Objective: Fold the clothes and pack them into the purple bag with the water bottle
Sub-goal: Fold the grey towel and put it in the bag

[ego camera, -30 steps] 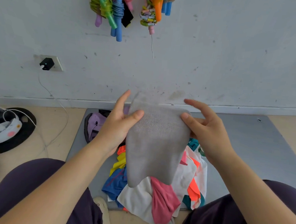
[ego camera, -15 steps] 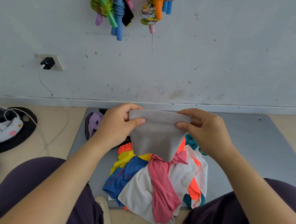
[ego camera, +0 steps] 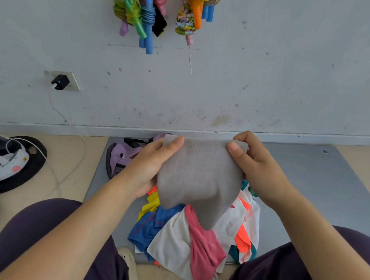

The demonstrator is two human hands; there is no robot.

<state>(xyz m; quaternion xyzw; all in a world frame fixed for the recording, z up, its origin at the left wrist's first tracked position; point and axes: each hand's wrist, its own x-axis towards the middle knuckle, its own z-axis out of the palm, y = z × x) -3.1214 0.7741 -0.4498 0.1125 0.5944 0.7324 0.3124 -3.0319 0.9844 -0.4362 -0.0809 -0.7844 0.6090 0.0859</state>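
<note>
A grey cloth (ego camera: 199,175) hangs in the air in front of me. My left hand (ego camera: 152,166) pinches its upper left corner and my right hand (ego camera: 256,165) pinches its upper right corner. Beneath it lies a heap of clothes (ego camera: 195,238) in white, pink, blue, yellow and orange on a grey mat (ego camera: 318,180). The purple bag (ego camera: 122,155) lies at the mat's far left, partly hidden behind my left hand. No water bottle is visible.
A wall runs close behind the mat, with coloured skipping ropes (ego camera: 148,14) hung on it and a charger (ego camera: 61,81) plugged into a socket. Its cable trails to a headset (ego camera: 3,163) on a black disc at left. My legs flank the heap.
The grey cloth was folded down from a long hanging piece to a shorter one. Both hands dropped lower and now grip its top corners, holding it spread wider.
</note>
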